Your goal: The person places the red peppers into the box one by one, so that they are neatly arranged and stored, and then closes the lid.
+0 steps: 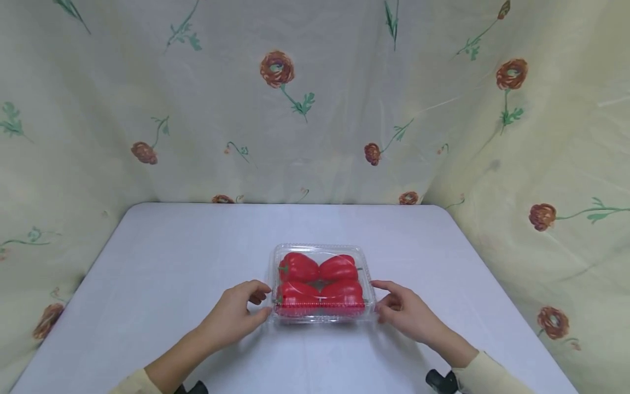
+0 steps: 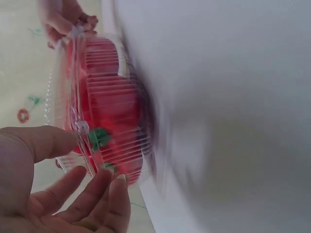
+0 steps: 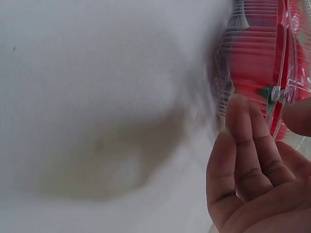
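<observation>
A clear plastic clamshell box (image 1: 320,249) with red bell peppers (image 1: 339,295) inside sits on the white table, its lid down. My left hand (image 1: 241,312) is at the box's left side. In the left wrist view its thumb (image 2: 56,142) lies by the rim clasp, with fingertips against the ribbed wall below. On the opposite side, my right hand (image 1: 410,312) holds the rim in the same way. The right wrist view shows its fingers (image 3: 243,126) at the ribbed wall and its thumb (image 3: 297,118) near the other clasp. Green stems (image 2: 99,138) show through the plastic.
The white table (image 1: 172,262) has rounded far corners. Flower-printed curtains (image 1: 334,109) hang behind it and along both sides. A dark wrist device (image 1: 441,381) is on the right wrist, and another is partly visible at the left.
</observation>
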